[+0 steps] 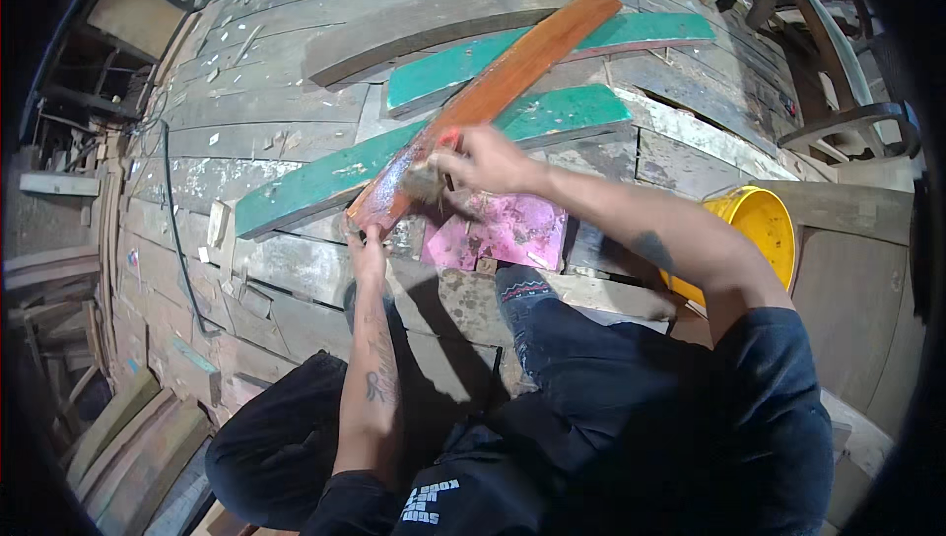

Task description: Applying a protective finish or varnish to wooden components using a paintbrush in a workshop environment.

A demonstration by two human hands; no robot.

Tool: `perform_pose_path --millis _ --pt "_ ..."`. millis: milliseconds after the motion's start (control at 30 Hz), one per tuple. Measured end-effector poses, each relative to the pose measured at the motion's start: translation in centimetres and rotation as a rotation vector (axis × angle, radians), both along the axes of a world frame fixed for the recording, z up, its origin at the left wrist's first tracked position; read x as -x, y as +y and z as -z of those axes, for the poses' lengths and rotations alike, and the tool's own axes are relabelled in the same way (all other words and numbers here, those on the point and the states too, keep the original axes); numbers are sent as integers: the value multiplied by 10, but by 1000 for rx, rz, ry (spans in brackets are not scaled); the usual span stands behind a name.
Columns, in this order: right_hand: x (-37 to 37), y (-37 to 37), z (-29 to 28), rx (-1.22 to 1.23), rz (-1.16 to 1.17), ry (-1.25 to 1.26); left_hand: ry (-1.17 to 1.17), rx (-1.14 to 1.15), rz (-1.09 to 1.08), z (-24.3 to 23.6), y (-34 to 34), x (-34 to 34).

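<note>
Here's the orange-brown plank (537, 58), slanting across two green beams (576, 114), its near end pinched by the left hand (367, 248), thumb on top. Over its glossy near stretch, the right hand (483, 162) curls tight around a brownish, blurred brush-like tool (424, 181). Just right lies a blotched pink sheet (527, 224) on the floorboards (281, 127); farther right, a yellow bucket (773, 231).

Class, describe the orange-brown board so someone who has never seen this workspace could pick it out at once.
On the plank floor, find two green beams, roughly parallel. A long board lies slantwise across both, its near end in the person's left hand. Its orange-brown colour sets it apart from the green beams and the dull grey-brown curved timber.
</note>
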State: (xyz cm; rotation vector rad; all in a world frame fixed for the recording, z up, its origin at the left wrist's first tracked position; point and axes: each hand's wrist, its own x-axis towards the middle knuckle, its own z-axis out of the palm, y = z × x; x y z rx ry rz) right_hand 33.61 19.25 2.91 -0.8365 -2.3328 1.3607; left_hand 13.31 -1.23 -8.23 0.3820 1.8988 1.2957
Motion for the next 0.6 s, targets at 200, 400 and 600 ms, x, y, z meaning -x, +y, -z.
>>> perform_pose_path --millis 200,400,600 --pt "-60 122 -2 -148 505 -237 -60 -53 -62 -3 -4 -1" --pt "-99 160 4 -702 583 -294 -135 -45 -64 -16 1 -9" --pt "-49 87 -6 -773 235 -307 -319 -66 44 3 -15 -37"
